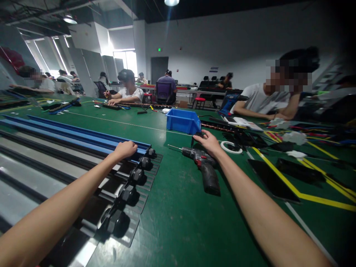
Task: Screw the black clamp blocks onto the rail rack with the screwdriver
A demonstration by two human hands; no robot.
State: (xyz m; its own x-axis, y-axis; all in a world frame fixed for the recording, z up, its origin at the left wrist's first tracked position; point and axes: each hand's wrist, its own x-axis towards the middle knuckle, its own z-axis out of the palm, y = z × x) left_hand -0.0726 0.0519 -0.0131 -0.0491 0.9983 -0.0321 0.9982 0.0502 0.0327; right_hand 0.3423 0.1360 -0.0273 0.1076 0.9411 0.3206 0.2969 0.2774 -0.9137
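Note:
My left hand (126, 149) is closed, its fingers curled down over the near end of a blue metal rail (91, 138). What those fingers hold, if anything, is hidden. Several parallel rails lie at the left, with black end fittings (138, 175) and slotted metal plates at their right ends. Between thumb and fingers, my right hand (208, 142) pinches a small black part (198, 135), just in front of a blue plastic bin (182, 121). A black and red cordless drill (204, 165) lies on its side below that hand, its long bit pointing left.
The green table (172, 222) carries a white ring (231, 147), a flat black panel (274, 180) and coloured wires at the right. A co-worker (261, 96) leans on the table at the right; another (129, 91) works across it. A blue tool (229, 103) stands behind the bin.

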